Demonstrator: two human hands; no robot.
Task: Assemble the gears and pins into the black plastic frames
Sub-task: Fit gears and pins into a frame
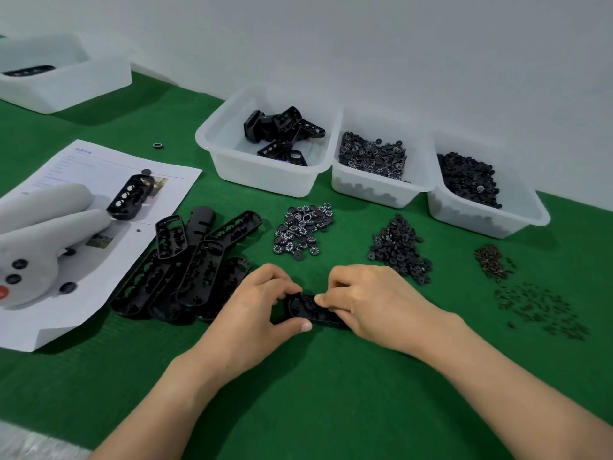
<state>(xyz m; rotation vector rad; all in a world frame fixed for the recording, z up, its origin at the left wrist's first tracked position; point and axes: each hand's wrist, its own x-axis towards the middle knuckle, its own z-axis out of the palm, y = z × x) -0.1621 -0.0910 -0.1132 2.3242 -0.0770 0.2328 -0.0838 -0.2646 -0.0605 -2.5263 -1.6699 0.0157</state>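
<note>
A black plastic frame (306, 308) lies on the green mat between my hands. My left hand (257, 303) grips its left end with curled fingers and thumb. My right hand (371, 302) holds its right part, fingertips pinched over the top; whether a small part is between them is hidden. A pile of black frames (192, 260) lies to the left. Heaps of white-toothed gears (303, 232), plain black gears (399, 249) and small dark pins (492, 260) lie beyond my hands.
Three translucent bins stand at the back: frames (265, 151), patterned gears (374, 167), black gears (477, 190). A paper sheet (99, 180) with a frame and a grey plush-like device (39, 240) lies left. Another bin (56, 78) is far left. More small parts (540, 308) lie right.
</note>
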